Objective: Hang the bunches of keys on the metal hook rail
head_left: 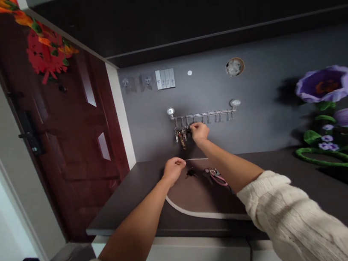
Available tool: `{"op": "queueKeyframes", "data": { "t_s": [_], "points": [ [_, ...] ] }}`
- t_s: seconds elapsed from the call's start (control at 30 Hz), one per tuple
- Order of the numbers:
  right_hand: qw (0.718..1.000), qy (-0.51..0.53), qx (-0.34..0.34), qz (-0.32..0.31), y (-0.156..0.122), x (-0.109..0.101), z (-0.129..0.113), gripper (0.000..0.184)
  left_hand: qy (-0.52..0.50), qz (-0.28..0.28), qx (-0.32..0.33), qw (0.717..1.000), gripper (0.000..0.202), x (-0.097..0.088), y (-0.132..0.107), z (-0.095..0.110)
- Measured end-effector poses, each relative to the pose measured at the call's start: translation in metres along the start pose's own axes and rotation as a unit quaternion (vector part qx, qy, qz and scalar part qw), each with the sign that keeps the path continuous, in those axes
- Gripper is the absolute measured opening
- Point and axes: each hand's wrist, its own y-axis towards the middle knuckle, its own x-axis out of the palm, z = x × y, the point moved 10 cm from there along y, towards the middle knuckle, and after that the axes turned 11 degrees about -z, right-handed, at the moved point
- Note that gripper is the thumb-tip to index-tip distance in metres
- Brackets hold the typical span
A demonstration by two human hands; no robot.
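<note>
At the hook rail (204, 113) on the grey wall, your right hand (199, 132) is raised with its fingers bunched shut against a hook, touching or just beside the hung keys (181, 136); whether a ring is actually pinched between them is too small to tell. Your left hand (173, 168) hovers over the far edge of the mat (196, 198) on the counter (130, 210), curled closed with the knuckles up, and nothing can be seen inside it. Two more items lie on the mat between your forearms: a black key (191, 173) just beside the left hand, and a pink-strapped bunch (217, 177) near the right forearm, the two apart from each other. Judgement on handling: the hung keys are small, hard metal, light in the hand and not fragile, but a bunch is loose and will swing and splay if you take it by one blade. The ring at the top is the sound place to hold, pinched between thumb and forefinger so the bunch hangs below. The hooks look short and closely spaced, so neighbouring bunches are liable to be knocked. The black key lies flat and is best taken by its edges; the pink-strapped bunch offers its soft strap as the easy hold. A dark red door (73, 131) stands to the left.
</note>
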Motion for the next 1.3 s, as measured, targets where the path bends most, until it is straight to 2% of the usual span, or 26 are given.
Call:
{"op": "queueKeyframes", "data": {
  "t_s": [0.23, 0.37, 0.47, 0.6, 0.8, 1.0, 1.17, 1.3],
  "points": [
    [1.0, 0.025, 0.0, -0.014, 0.002, 0.003, 0.009, 0.018, -0.015, -0.011, 0.0, 1.0, 0.006, 0.002, -0.001, -0.002],
    [0.999, 0.033, 0.011, -0.025, -0.006, -0.002, 0.013, 0.017, 0.0, -0.016, -0.005, 1.0, 0.008, 0.001, -0.002, -0.003],
    [0.999, 0.034, 0.015, -0.037, -0.019, -0.009, 0.012, 0.017, 0.018, -0.032, -0.006, 0.999, 0.013, 0.003, -0.003, -0.002],
    [0.996, 0.028, 0.025, -0.079, -0.042, -0.015, 0.015, 0.019, 0.065, -0.081, -0.012, 0.994, 0.023, 0.012, -0.007, -0.004],
    [0.989, 0.0, 0.012, -0.147, -0.079, -0.023, 0.017, 0.016, 0.222, -0.125, 0.03, 0.967, 0.045, 0.023, -0.01, 0.002],
    [0.981, -0.027, -0.024, -0.188, -0.103, -0.032, 0.009, 0.014, 0.285, -0.172, 0.064, 0.941, 0.034, 0.036, -0.011, 0.009],
    [0.978, -0.044, -0.022, -0.202, -0.115, -0.036, 0.01, 0.015, 0.284, -0.149, 0.066, 0.945, 0.032, 0.031, -0.012, 0.013],
    [0.975, -0.053, -0.038, -0.215, -0.119, -0.034, 0.01, 0.014, 0.255, -0.114, 0.049, 0.959, 0.028, 0.023, -0.013, 0.014]
  ]
}}
